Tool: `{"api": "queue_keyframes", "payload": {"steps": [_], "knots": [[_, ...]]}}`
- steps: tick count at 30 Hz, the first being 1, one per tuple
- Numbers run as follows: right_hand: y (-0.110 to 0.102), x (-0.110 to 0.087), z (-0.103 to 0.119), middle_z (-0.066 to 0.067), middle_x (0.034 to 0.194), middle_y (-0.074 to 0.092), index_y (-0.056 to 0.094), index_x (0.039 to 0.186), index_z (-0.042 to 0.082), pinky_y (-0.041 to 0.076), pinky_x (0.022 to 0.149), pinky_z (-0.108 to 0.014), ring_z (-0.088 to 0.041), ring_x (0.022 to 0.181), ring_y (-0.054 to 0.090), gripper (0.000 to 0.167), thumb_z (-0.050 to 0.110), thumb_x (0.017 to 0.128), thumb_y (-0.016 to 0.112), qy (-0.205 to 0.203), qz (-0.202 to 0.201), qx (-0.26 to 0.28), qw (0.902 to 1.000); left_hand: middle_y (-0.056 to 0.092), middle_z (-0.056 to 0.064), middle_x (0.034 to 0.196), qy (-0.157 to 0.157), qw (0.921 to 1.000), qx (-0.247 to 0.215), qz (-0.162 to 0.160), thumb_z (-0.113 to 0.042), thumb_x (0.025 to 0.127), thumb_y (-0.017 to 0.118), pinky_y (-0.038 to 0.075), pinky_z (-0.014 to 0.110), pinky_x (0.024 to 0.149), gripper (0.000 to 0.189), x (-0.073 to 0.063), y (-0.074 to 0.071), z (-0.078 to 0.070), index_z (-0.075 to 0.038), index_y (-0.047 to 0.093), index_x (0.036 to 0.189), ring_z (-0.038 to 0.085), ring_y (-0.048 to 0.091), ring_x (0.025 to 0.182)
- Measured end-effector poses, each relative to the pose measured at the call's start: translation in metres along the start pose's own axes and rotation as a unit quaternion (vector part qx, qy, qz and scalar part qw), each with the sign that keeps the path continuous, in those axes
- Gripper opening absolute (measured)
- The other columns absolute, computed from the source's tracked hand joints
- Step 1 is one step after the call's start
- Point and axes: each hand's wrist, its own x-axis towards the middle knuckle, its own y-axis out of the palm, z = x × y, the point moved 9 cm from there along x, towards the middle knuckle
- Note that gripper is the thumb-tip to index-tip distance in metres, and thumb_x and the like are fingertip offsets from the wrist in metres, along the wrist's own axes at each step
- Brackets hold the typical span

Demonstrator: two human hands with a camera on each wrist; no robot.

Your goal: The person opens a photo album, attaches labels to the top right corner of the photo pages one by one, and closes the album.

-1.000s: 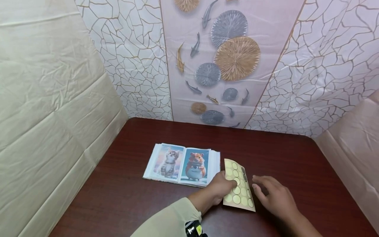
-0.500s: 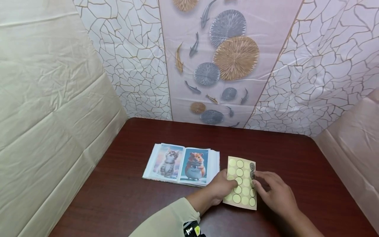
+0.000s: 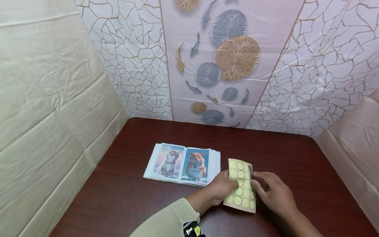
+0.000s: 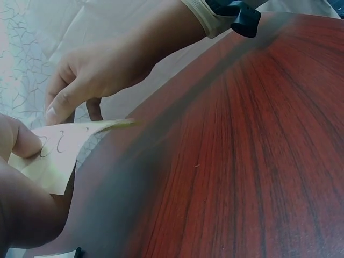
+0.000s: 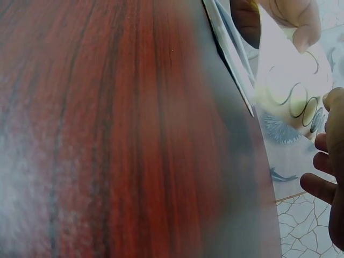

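Observation:
A sheet of round pale-yellow stickers (image 3: 246, 192) tilts up over the table, its right edge bent away. My left hand (image 3: 220, 188) grips it by its left side, with the thumb lying across the front. At the sheet's right edge is my right hand (image 3: 276, 194), whose thumb and index fingertips touch the edge beside the dark stickers (image 3: 250, 169) with a small gap between them. In the right wrist view, the other fingers (image 5: 317, 185) of that hand are apart from the sheet. Whether a sticker is lifted there is too small to tell.
An open photo album (image 3: 182, 164) lies left of the sheet, showing a kitten picture and a hamster picture. Beneath everything is a dark red wood table (image 3: 124, 197). Cream cloth (image 3: 59, 98) hangs at the left, and patterned cloth (image 3: 136, 59) hangs behind.
The sheet first turned to face me and met the right fingertips, then its right edge bent back again. The right hand barely moved, and the album stayed put.

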Motion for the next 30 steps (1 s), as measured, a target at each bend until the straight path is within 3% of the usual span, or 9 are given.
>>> {"api": "queue_keyframes", "payload": {"steps": [30], "knots": [[-0.001,-0.002,-0.0004,-0.007,0.112,0.072,0.076,0.113,0.01,0.054,0.073,-0.054,-0.027,0.103,0.065,0.028,0.012,0.086,0.082,0.01,0.002,-0.001,1.0,0.071,0.011,0.094,0.004,0.9994,-0.01,0.032,0.013,0.087,0.054,0.062,0.041,0.072,0.041,-0.0017,0.0056,-0.0022,-0.005,0.056,0.124,0.028,0.073,0.085]]}}
